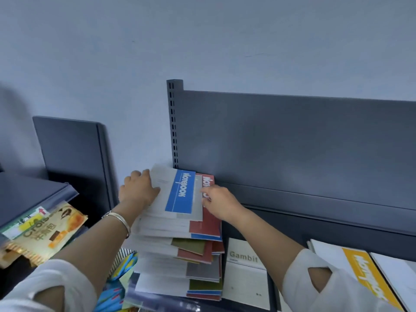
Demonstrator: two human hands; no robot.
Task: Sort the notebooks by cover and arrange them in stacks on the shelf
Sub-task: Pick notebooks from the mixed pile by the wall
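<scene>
A tall, uneven pile of notebooks point(180, 262) stands at the left end of the dark shelf point(315, 199). On top lies a blue-band notebook point(180, 194) marked "Notebook", over a red-band notebook point(208, 219). My left hand point(137, 190) grips the blue notebook's left edge. At its right edge my right hand point(219, 202) pinches it with the fingertips. To the right a white "Gambit" notebook point(245, 273) lies flat, and further right a yellow-band notebook point(364, 271).
The slotted shelf upright point(173, 122) and the grey back panel point(292, 143) rise behind the pile. Snack packets point(45, 235) hang on the neighbouring shelf unit at left. Colourful spiral notebooks point(119, 278) lie below the pile's left side.
</scene>
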